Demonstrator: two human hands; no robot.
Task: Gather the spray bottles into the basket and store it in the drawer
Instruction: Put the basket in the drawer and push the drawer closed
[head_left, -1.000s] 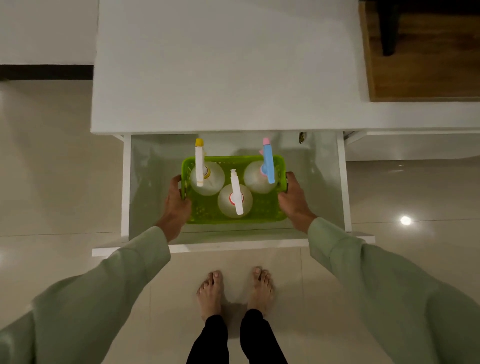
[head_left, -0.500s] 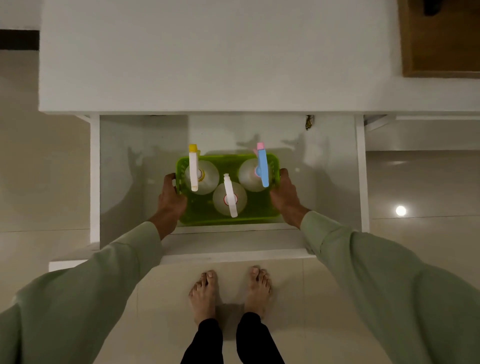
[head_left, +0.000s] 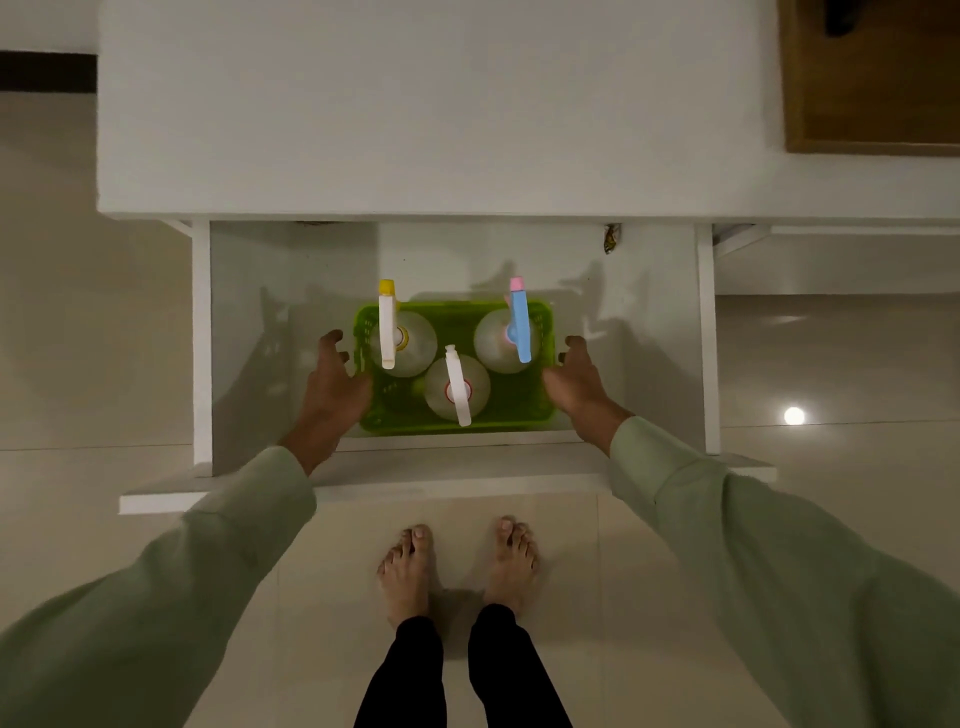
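A green plastic basket (head_left: 524, 411) rests on the floor of the open white drawer (head_left: 201, 343), near its front. Three clear spray bottles stand in it: one with a yellow-tipped white head (head_left: 413, 347) at the left, one with a blue head and pink tip (head_left: 493, 343) at the right, and one with a white head and red collar (head_left: 441, 395) in front. My left hand (head_left: 332, 387) is beside the basket's left wall with its fingers spread. At the right wall, my right hand (head_left: 571, 382) is loose, thumb raised.
The white cabinet top (head_left: 415, 130) overhangs the drawer's back. A small dark wrapper-like scrap (head_left: 612, 238) lies at the drawer's back right corner. A wooden surface (head_left: 872, 88) is at the top right. My bare feet (head_left: 457, 564) stand on the tiled floor just before the drawer front (head_left: 415, 486).
The basket went down onto the drawer floor. Both hands, which gripped its sides, have loosened, and their fingers have come apart from the walls.
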